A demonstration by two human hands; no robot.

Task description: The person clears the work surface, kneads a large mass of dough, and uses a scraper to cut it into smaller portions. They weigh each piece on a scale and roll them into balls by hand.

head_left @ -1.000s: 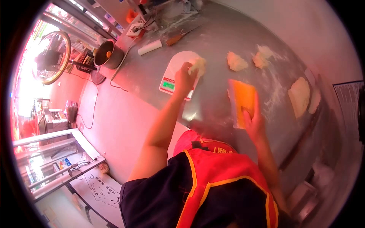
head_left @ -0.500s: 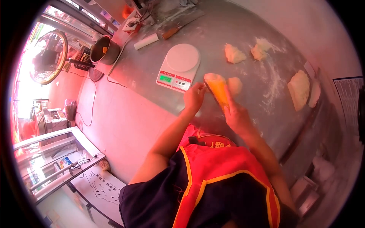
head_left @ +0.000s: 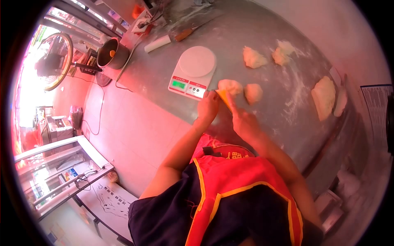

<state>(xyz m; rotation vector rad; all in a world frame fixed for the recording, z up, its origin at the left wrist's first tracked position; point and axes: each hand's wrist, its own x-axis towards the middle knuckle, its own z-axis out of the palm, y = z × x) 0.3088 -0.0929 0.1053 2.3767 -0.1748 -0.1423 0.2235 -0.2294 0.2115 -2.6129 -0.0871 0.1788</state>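
My right hand (head_left: 242,119) is wrapped round an orange dough scraper (head_left: 224,98), its index finger stretched along the blade. Beside the scraper's left end, my left hand (head_left: 209,104) has its fingers pressed together; what they pinch, if anything, is too small to make out. Just beyond the scraper lies a lump of dough (head_left: 231,86), and a rounder dough piece (head_left: 253,93) sits to its right. The white kitchen scale (head_left: 198,62), with its green display lit and nothing on its plate, stands beyond my left hand.
Two rough dough pieces (head_left: 254,58) (head_left: 282,53) lie farther back on the floured grey table (head_left: 242,24). A larger slab of dough (head_left: 323,98) is at the right. A white roller (head_left: 157,44), a wooden-handled tool (head_left: 183,35), a dark pot (head_left: 113,54) and a fan (head_left: 53,61) are at the left.
The scraper in my right hand has moved left and toward me, uncovering the near dough lump. My right hand has shifted left with it, while my left hand has barely moved.
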